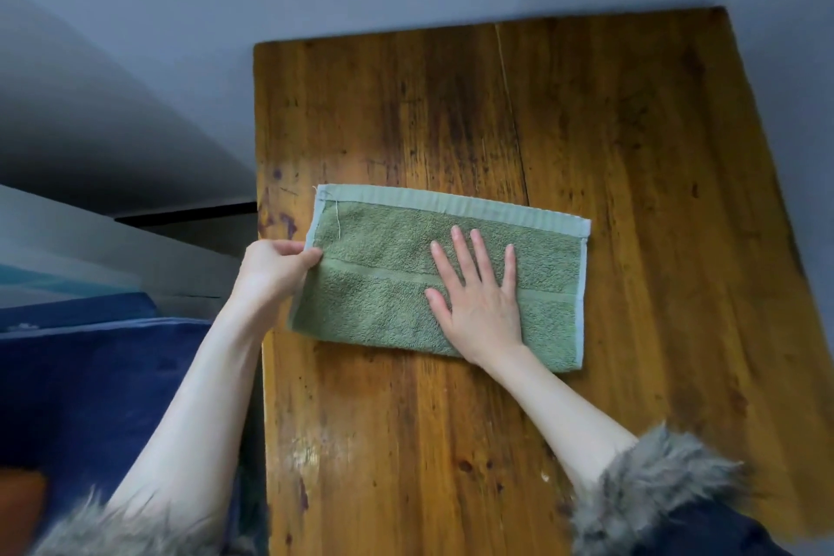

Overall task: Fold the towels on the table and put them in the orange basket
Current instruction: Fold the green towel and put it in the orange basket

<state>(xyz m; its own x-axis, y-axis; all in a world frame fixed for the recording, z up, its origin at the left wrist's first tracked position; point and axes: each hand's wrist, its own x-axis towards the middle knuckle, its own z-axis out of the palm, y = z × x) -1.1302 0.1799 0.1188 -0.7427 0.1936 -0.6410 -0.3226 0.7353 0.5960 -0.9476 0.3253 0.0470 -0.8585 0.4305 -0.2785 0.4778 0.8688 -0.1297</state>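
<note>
Head camera looked down on a worn wooden table where a green towel lay folded into a flat rectangle, its hemmed band along the far edge and a loose thread near the far left corner. Of the two hands, the right hand was spread flat on the towel, fingers straight and slightly apart, pressing its middle and right part. The left hand pinched the towel's left edge between thumb and curled fingers, right at the table's left side. Grey fur cuffs showed at both forearms. Left of the table lay dark blue fabric, and an orange shape, blurred, sat at the lower left corner.
</note>
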